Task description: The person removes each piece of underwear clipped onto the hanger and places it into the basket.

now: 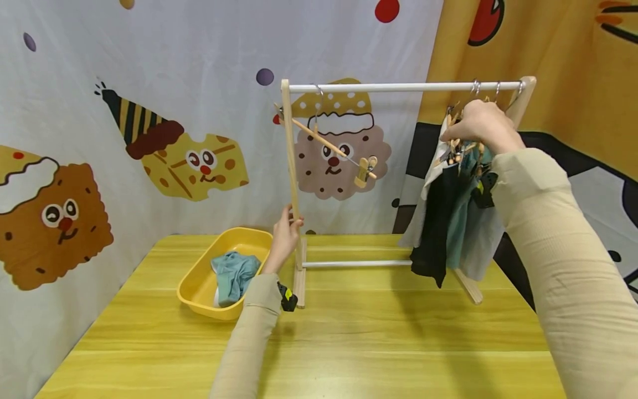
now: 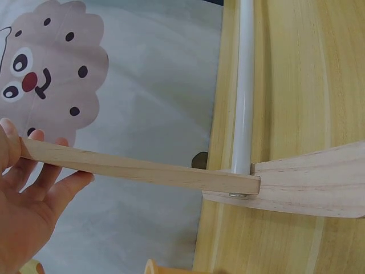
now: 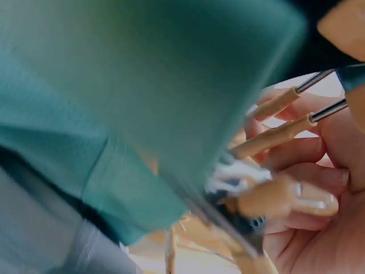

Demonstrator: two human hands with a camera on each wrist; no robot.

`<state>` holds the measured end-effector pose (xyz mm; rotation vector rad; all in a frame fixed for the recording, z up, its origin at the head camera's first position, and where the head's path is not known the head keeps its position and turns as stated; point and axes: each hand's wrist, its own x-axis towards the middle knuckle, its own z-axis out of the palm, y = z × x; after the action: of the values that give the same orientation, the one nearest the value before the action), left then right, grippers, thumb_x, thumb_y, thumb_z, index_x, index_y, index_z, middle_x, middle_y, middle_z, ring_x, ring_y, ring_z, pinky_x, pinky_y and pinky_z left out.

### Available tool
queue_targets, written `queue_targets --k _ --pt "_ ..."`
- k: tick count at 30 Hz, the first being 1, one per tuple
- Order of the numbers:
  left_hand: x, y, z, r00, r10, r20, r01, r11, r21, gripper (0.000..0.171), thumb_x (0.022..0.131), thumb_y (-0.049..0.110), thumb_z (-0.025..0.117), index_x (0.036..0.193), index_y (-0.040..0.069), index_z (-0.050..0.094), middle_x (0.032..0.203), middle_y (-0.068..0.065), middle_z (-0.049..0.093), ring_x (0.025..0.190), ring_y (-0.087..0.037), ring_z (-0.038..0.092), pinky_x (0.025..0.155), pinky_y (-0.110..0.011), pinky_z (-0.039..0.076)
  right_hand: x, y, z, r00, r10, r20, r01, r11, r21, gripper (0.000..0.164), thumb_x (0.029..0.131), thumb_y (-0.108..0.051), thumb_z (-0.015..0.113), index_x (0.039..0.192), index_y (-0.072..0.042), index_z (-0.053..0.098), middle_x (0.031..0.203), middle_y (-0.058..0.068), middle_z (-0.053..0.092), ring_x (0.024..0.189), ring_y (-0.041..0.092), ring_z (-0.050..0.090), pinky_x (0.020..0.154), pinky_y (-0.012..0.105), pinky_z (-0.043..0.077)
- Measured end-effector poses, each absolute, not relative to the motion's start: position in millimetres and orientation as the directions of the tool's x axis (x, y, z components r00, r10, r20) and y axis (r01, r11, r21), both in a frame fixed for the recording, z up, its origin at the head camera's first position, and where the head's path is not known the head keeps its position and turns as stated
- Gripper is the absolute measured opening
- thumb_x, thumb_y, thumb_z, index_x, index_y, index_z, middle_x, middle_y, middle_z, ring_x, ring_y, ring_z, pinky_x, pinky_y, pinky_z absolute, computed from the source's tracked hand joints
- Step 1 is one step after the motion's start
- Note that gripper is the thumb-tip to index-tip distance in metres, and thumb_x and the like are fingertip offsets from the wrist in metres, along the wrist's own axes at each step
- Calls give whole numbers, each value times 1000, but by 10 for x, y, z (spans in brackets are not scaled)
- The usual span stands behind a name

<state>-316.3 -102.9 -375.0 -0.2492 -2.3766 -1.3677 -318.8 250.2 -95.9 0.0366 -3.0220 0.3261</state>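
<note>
My left hand (image 1: 283,243) grips the left wooden post (image 1: 291,166) of a small clothes rack, low down; in the left wrist view fingers and thumb wrap the post (image 2: 137,170). At the rack's right end, my right hand (image 1: 480,124) holds a bunch of wooden clip hangers (image 3: 274,137), fingers curled among them just under the rail. Clothes hang from them: a black garment (image 1: 435,233), a green one (image 1: 457,221) and grey ones (image 1: 482,244). Green fabric (image 3: 165,85) hides part of the hangers in the right wrist view.
A bare clip hanger (image 1: 324,141) hangs from the left part of the white top rail (image 1: 389,87). Left of the rack stands a yellow basin (image 1: 191,289) with a crumpled blue-green cloth (image 1: 235,277) inside. A lower white bar (image 1: 356,264) runs just above the wooden table (image 1: 349,343).
</note>
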Motion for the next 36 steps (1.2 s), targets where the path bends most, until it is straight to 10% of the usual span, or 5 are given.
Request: queue_targets --k 14,36 --pt "-3151 -1025 -3730 -913 -49 405 326 510 796 46 100 12 45 143 2 33 115 -22 64 108 -35 63 92 -47 52 -3184 2487 -978 -979 -2 203 -55 965 -255 34 87 -33 51 70 -3 54 65 8 44 75 30 46 53 35 37" --pt "-3157 -1028 -3745 -914 -40 403 330 503 799 47 99 17 45 143 4 33 115 -20 64 109 -34 62 92 -47 52 -2982 2475 -1048 -949 -128 288 -187 964 -188 47 87 -30 52 46 -10 43 44 -4 31 44 14 33 41 27 26"
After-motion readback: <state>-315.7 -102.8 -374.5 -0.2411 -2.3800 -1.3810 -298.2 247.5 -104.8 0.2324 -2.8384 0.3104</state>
